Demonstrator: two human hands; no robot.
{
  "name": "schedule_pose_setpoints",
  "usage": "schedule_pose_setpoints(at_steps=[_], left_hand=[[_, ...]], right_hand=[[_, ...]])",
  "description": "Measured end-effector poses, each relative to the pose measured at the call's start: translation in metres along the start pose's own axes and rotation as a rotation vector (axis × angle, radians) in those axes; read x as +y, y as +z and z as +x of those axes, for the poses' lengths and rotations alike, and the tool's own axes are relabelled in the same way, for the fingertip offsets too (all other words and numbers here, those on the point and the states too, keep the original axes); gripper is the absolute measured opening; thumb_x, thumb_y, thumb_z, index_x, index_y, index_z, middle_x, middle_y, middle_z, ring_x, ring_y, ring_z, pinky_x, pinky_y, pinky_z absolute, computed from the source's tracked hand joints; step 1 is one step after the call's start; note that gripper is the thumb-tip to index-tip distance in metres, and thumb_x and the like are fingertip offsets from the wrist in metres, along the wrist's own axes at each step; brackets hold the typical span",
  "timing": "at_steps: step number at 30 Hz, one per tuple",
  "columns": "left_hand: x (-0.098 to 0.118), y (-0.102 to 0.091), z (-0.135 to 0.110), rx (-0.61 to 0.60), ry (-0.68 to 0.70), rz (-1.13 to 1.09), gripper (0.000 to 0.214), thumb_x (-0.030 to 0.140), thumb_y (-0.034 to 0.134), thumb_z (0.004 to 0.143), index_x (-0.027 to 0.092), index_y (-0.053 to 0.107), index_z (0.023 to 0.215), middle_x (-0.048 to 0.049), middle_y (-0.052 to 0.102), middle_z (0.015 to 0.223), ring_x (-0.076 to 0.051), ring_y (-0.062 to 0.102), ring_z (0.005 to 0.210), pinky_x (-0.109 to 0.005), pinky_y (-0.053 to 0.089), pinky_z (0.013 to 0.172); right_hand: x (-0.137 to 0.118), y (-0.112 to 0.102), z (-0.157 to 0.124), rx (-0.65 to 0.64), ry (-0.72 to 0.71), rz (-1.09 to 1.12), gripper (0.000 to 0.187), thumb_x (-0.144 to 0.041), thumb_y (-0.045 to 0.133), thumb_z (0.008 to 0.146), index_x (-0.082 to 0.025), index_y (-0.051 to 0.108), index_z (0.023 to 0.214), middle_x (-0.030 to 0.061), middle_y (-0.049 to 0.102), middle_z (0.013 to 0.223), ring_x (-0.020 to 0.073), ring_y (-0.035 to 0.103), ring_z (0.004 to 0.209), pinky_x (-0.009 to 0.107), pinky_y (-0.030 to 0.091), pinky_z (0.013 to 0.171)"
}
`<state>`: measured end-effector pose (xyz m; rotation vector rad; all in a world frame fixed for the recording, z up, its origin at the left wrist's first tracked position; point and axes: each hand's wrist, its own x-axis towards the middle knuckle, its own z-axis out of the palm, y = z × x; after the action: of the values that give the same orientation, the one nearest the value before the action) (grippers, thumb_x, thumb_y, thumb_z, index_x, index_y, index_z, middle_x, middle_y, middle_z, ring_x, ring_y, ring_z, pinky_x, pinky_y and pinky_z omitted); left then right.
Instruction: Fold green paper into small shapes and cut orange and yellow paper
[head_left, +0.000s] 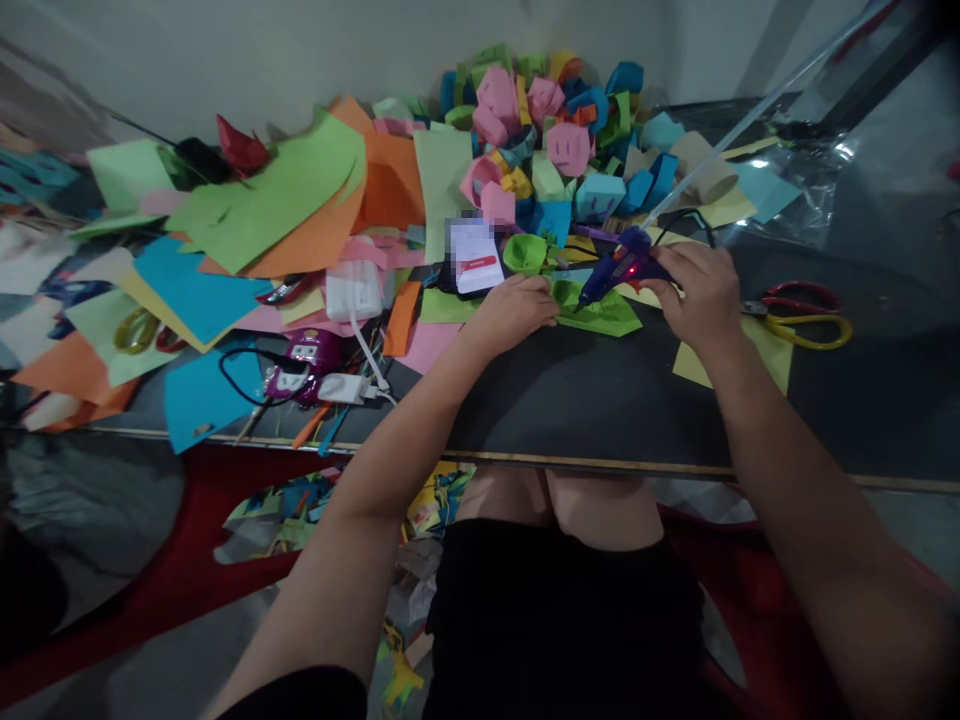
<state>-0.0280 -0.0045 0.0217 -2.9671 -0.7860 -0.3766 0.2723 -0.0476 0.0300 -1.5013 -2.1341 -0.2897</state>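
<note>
My right hand (699, 290) is closed around the handle of a dark blue glue gun (628, 262) with a small red light lit and a long clear glue stick (720, 150) rising from its back. The gun's nozzle points down at a green folded paper piece (611, 315) on the table. My left hand (519, 312) is closed at the left end of that green piece, its fingertips on the paper's edge. Just behind sits a small green paper cup shape (525, 253). A phone (477, 262) with a lit screen lies beyond my left hand.
Folded paper shapes (568, 150) are heaped against the wall. Scissors (806, 312) lie at right on yellow paper (772, 355). Coloured sheets (281, 195), a purple power strip (315, 360) and a white charger (354, 290) cover the left. The table's front edge (600, 463) runs above my lap.
</note>
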Motion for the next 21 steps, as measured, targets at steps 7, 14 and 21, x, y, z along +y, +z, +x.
schedule_pose_setpoints(at_steps=[7, 14, 21], left_hand=[[-0.001, 0.001, 0.0, 0.06, 0.046, 0.013, 0.02, 0.03, 0.055, 0.103, 0.021, 0.072, 0.097, -0.006, 0.075, 0.098, -0.021, 0.065, 0.11, -0.035, 0.048, 0.09], [0.001, -0.002, 0.002, 0.012, 0.033, 0.028, 0.017, 0.029, 0.057, 0.102, 0.02, 0.071, 0.095, -0.0066, 0.076, 0.098, -0.023, 0.065, 0.111, -0.036, 0.049, 0.088], [0.0, 0.002, 0.0, 0.062, 0.061, 0.035, 0.019, 0.028, 0.055, 0.102, 0.02, 0.072, 0.096, -0.0066, 0.075, 0.096, -0.022, 0.066, 0.109, -0.036, 0.049, 0.091]], right_hand=[[-0.003, 0.003, 0.001, -0.022, 0.025, 0.009, 0.056, -0.059, 0.04, 0.102, -0.026, 0.063, 0.141, 0.0155, 0.07, 0.129, 0.0376, 0.064, 0.121, 0.054, 0.047, 0.098], [-0.009, 0.002, 0.001, -0.032, 0.072, 0.006, 0.054, -0.057, 0.042, 0.102, -0.025, 0.064, 0.14, 0.0157, 0.069, 0.132, 0.0384, 0.062, 0.123, 0.054, 0.046, 0.099], [-0.012, 0.0, 0.002, -0.022, 0.102, 0.025, 0.054, -0.056, 0.039, 0.103, -0.026, 0.064, 0.14, 0.0152, 0.07, 0.13, 0.0374, 0.062, 0.123, 0.053, 0.045, 0.1]])
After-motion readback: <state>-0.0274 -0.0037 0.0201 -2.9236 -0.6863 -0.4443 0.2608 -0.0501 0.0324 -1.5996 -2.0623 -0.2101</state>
